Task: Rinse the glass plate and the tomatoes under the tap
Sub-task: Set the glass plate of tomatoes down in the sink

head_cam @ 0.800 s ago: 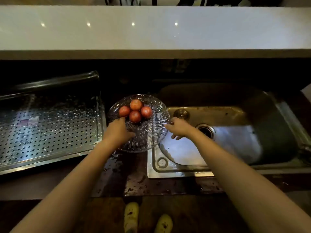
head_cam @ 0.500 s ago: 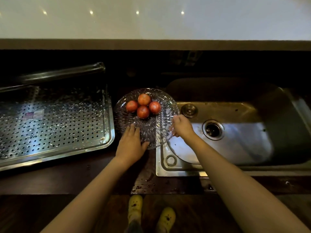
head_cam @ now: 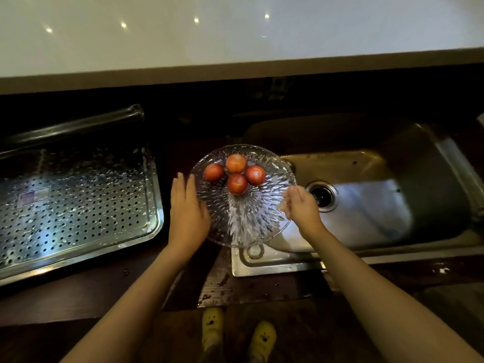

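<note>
While the left hand presses flat against the glass plate and the right hand pinches its rim, the sink lies rightward.

ribbed clear glass plate; shiny steel sink.

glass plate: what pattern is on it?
The glass plate is clear, with cut ridges radiating from its centre; the head view shows it.

perf. steel tray, sink, yellow slippers
</note>
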`<state>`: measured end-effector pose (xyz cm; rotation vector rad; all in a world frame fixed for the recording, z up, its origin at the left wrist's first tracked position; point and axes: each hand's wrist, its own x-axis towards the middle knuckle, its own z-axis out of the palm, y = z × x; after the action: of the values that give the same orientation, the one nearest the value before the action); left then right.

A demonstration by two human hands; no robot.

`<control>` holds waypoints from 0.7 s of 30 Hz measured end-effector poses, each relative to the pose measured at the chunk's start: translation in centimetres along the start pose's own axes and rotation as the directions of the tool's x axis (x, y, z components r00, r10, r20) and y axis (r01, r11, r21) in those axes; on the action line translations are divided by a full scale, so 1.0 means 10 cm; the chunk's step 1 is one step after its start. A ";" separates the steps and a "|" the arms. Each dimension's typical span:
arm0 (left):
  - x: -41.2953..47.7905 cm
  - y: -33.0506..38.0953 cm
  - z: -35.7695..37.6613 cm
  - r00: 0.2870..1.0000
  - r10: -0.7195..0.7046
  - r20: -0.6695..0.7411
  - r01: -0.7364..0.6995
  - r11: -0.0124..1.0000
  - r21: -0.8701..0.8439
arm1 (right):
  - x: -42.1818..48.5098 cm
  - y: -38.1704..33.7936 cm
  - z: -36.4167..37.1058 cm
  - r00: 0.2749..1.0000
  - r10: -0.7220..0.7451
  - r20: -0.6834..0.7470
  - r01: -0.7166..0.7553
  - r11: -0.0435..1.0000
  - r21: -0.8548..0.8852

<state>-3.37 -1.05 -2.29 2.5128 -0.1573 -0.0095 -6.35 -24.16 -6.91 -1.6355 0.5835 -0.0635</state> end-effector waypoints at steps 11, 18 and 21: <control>0.58 0.89 0.58 0.861 -0.277 0.426 0.503 0.581 -0.639 | 0.00 -0.08 -1.33 0.992 -0.040 -0.118 0.039 0.999 -0.013; 0.94 1.40 1.13 0.803 -0.164 0.573 0.562 0.525 -0.638 | 0.25 0.11 -1.91 0.983 0.053 -0.176 -0.059 0.998 -0.028; 1.06 1.49 1.44 0.774 -0.150 0.615 0.585 0.539 -0.606 | 0.41 0.22 -2.12 0.971 0.068 -0.231 -0.093 0.990 -0.101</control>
<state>4.90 -22.66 -4.90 1.5429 0.1857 -0.7675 -11.38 -45.28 -6.71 -1.7232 0.8411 -0.1624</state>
